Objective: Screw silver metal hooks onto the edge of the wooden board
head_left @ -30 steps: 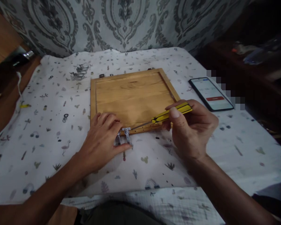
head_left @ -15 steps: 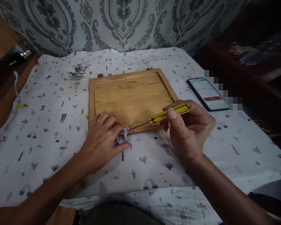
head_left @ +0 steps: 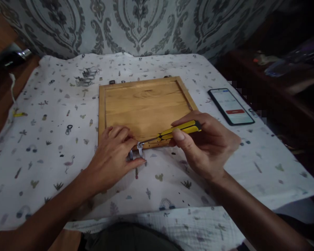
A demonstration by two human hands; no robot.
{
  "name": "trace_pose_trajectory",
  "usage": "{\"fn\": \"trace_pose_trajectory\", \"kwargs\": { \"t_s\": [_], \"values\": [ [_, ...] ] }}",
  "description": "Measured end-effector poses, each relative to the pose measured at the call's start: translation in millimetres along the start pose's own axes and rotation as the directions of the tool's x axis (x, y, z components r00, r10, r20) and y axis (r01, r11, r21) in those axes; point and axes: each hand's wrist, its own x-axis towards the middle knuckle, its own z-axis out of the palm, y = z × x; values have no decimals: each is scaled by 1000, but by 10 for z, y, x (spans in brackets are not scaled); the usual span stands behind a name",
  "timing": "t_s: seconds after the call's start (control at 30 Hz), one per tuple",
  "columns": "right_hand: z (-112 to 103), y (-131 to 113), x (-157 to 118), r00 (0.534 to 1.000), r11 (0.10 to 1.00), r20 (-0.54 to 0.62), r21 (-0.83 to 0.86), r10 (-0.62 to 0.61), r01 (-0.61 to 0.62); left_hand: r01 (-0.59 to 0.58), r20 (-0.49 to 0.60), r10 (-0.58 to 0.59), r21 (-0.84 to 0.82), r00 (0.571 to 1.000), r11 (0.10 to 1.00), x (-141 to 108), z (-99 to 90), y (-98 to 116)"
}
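A framed wooden panel [head_left: 146, 101] lies flat on the patterned cloth. My left hand [head_left: 112, 153] rests at its near edge, thumb and fingers closed around a small metal bracket [head_left: 140, 150] that overhangs the edge. In my right hand [head_left: 208, 146] is a yellow and black screwdriver [head_left: 179, 129], pinched by the handle between thumb and fingers. Its shaft points left, and the tip meets the top of the bracket. Several small dark holes run along the panel's near rail, right of the bracket. My left fingers partly hide the bracket.
Several more metal brackets [head_left: 86, 77] are piled on the cloth [head_left: 151, 191] at the back left. A phone [head_left: 231, 106] with a lit screen lies to the right. Dark small pieces [head_left: 112, 82] show behind the panel's far edge. A patterned curtain [head_left: 138, 28] hangs behind.
My right hand and the screwdriver have moved left and a little down, and the tip is closer onto the bracket. My left hand keeps its hold.
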Motion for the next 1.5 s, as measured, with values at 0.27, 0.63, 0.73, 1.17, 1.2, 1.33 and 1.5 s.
{"fn": "trace_pose_trajectory", "kwargs": {
  "t_s": [0.27, 0.63, 0.73, 1.17, 1.2, 1.33, 1.5],
  "values": [
    [-14, -13, 44, 995, 995, 69, -67, -74, 78, 8, -7, -8, -4, 1000, 1000, -10, 16, -5],
    [93, -234, 297, 910, 999, 414, 48, -4, -18, 11, -10, -11, -19, 1000, 1000, 3, 2, 0],
    [102, -235, 319, 890, 982, 454, 151, 33, -113, 3, -27, -4, -11, 1000, 1000, -3, 8, 7],
    [124, -97, 352, 930, 997, 363, 69, -57, 35, -7, -16, 7, 1, 1000, 1000, -15, 22, 0],
    [137, -92, 348, 935, 997, 347, 58, -69, 52, -2, -13, 2, 0, 1000, 1000, -12, 22, 1],
    [161, -92, 338, 942, 996, 326, 52, -81, 68, 16, -3, -16, -17, 1000, 1000, -6, 24, 4],
    [175, -96, 317, 943, 997, 324, 50, -74, 61, 8, 13, -8, -15, 1000, 1000, -15, 19, 3]
  ]
}}
